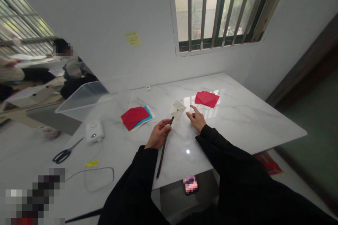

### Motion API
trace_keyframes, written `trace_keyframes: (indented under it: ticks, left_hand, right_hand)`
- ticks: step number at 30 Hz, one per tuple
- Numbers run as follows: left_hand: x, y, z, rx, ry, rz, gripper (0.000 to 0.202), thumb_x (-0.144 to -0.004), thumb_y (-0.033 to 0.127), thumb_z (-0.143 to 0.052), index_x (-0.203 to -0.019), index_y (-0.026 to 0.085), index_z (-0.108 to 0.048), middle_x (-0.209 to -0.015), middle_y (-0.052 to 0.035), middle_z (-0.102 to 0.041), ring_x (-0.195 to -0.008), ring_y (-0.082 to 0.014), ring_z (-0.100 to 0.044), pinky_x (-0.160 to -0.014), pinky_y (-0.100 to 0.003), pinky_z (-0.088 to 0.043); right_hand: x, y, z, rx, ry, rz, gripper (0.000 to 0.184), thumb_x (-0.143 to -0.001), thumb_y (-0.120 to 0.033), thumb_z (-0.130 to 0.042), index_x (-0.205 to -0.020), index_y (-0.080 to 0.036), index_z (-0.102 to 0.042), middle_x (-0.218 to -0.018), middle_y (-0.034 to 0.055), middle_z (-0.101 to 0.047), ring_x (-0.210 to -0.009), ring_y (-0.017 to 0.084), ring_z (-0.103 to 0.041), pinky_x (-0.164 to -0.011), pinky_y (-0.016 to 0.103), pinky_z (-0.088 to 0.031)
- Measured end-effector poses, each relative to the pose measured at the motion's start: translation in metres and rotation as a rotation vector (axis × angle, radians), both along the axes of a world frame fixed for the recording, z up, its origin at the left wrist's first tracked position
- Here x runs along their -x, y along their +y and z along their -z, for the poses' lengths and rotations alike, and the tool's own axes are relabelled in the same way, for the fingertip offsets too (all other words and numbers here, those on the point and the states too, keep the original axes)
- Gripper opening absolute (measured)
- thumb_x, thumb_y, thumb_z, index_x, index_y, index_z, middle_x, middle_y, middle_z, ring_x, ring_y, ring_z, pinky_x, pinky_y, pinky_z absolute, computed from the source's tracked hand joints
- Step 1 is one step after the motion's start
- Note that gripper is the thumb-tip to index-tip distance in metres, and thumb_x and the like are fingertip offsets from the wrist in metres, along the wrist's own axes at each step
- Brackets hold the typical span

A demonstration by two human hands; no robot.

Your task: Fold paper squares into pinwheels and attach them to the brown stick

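A white paper pinwheel (179, 110) sits at the top of a dark brown stick (163, 153). My left hand (159, 134) is closed round the stick just below the pinwheel, and the stick's lower end points toward the table's front edge. To the right of the pinwheel, my right hand (196, 118) hangs with fingers apart, the index finger stretched out. Nothing shows in it, and it does not touch the pinwheel. Red paper pieces (206, 99) lie beyond my right hand. Left of the pinwheel, a red sheet (135, 117) lies on blue and white sheets.
The marbled table (250, 123) meets a wall bearing a yellow note (133, 39). A clear plastic bin (79, 100), a white device (94, 132) with a cable, and black-handled scissors (63, 155) are at the left. A person (72, 68) sits at the far left.
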State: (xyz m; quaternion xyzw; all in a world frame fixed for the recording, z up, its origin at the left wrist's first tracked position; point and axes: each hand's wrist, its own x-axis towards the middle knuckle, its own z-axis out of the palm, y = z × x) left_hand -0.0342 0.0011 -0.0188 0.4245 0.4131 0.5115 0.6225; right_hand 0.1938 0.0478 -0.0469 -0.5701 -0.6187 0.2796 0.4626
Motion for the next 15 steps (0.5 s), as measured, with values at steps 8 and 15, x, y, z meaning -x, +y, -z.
trace_keyframes:
  ticks: [8, 15]
  left_hand:
    - [-0.003, -0.003, -0.004, 0.020, 0.043, 0.036, 0.042, -0.062, 0.027, -0.090, -0.099, 0.017, -0.073, -0.105, -0.0048, -0.069, -0.076, -0.0114, -0.059, -0.073, -0.024, -0.046]
    - [-0.002, -0.003, -0.004, 0.029, 0.033, 0.007, 0.042, -0.062, 0.028, -0.090, -0.099, 0.017, -0.073, -0.101, -0.0037, -0.070, -0.074, -0.0110, -0.059, -0.072, -0.024, -0.046]
  right_hand:
    - [-0.003, 0.004, 0.008, -0.076, -0.128, -0.060, 0.059, -0.080, -0.019, -0.053, -0.139, -0.022, -0.057, -0.062, -0.0061, -0.055, -0.060, 0.013, -0.054, -0.071, 0.023, -0.044]
    - [-0.003, 0.005, 0.009, -0.064, -0.108, -0.014, 0.052, -0.078, -0.018, -0.055, -0.130, -0.019, -0.064, -0.064, -0.0046, -0.060, -0.061, 0.014, -0.055, -0.071, 0.024, -0.042]
